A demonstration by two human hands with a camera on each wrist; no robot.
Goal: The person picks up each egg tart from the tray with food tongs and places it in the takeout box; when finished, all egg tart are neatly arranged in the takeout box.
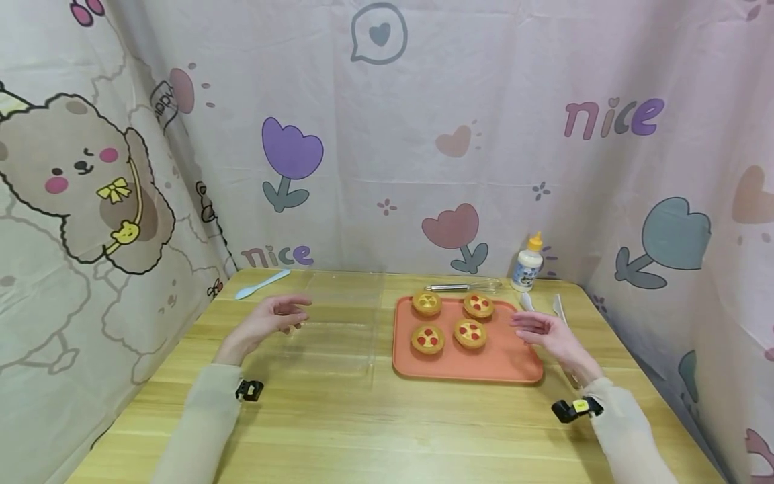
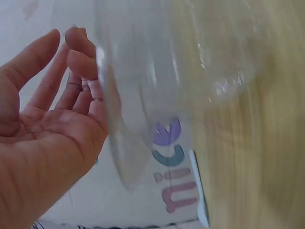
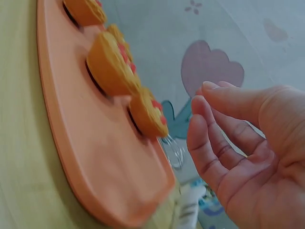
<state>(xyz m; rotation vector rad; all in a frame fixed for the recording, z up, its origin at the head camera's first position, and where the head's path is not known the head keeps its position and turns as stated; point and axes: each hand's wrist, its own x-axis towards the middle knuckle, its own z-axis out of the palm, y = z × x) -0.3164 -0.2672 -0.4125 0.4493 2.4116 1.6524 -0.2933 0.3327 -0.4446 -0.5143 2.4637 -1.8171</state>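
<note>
Curving loosely around air are my left hand point(image 1: 271, 321) and right hand point(image 1: 553, 337). Beside the left lies a clear container point(image 1: 329, 359) (edges faint; contact, I cannot tell). My right, near four tarts point(image 1: 470, 334) on an orange tray point(image 1: 453, 368), partly hides a pale utensil point(image 1: 557, 305); beyond lies a whisk point(image 1: 450, 288).
</note>
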